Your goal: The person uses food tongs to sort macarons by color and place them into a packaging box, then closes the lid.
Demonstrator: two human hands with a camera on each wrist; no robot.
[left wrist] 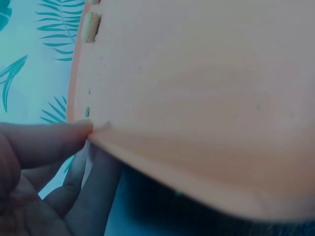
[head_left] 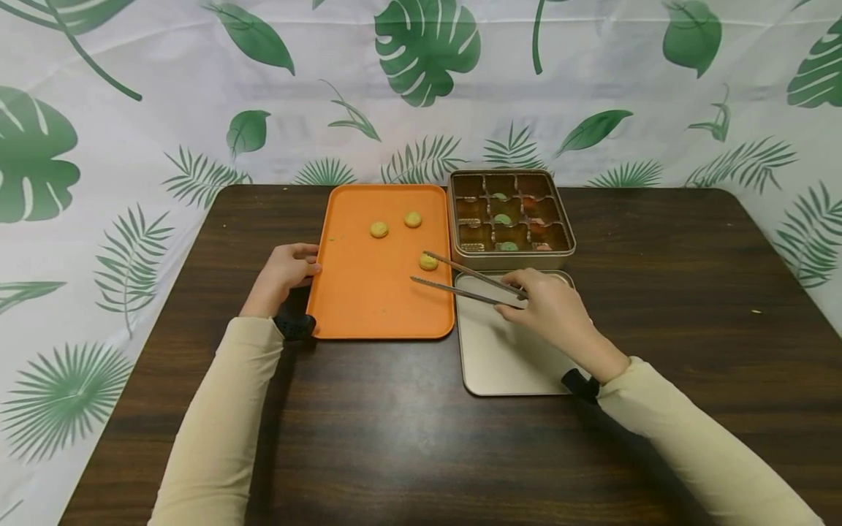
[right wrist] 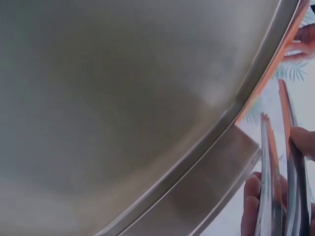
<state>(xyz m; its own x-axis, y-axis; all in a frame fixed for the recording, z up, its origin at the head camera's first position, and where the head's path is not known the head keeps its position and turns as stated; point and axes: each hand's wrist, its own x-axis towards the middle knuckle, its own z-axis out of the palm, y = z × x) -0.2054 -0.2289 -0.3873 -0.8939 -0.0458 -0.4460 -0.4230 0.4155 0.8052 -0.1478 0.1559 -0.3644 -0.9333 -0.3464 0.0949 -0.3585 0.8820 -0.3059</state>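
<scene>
My left hand pinches the left rim of an orange tray, thumb at the edge and other fingers lower down. Metal tongs are in my right hand, their arms spread and pointing left over the tray. The farther tip overlaps a yellow macaron near the tray's right side; the nearer tip lies just in front of it. Two more yellow macarons, one on the left and one on the right, lie farther back.
Right of the tray stands a metal tin with a gold divided insert; several compartments hold green or reddish macarons. Its flat lid lies in front, under my right hand. A leaf-patterned cloth hangs behind the dark wooden table.
</scene>
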